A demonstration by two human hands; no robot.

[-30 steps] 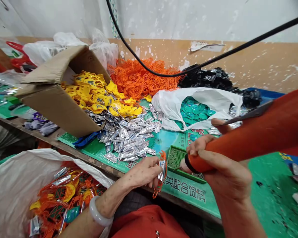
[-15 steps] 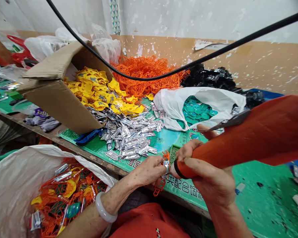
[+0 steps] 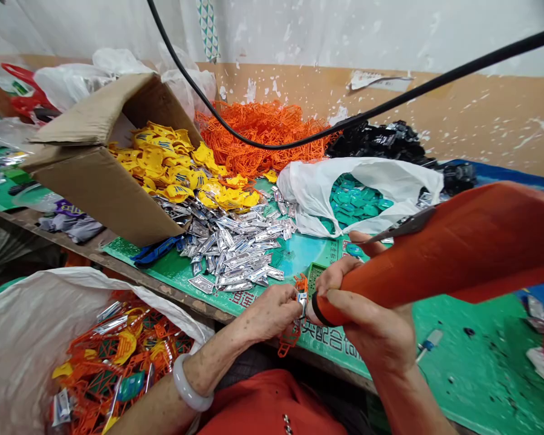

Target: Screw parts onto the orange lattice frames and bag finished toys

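- On my feed I take the heap of silver foil pieces (image 3: 229,248) as landmark; the white sack (image 3: 27,344) lies below and left of it, full of orange plastic frames (image 3: 104,356).
- The cardboard box (image 3: 104,187) leans just up-left of the heap, with yellow plastic pieces (image 3: 163,163) spilling out.
- Down-right of the heap, the left hand (image 3: 272,313) is closed, pinching a foil tag (image 3: 302,302) on an orange sprue (image 3: 288,344). I'd worry about a loose pinch dropping it.
- Right of that, the right hand (image 3: 372,320) is wrapped tightly around an orange tube (image 3: 435,266); a thin metal blade (image 3: 401,226) lies just above the fingers (image 3: 360,237). If the tube slips or twists, that edge could nick them.
- Farther right of the heap, a white plastic bag (image 3: 312,205) holds teal pieces (image 3: 356,202).
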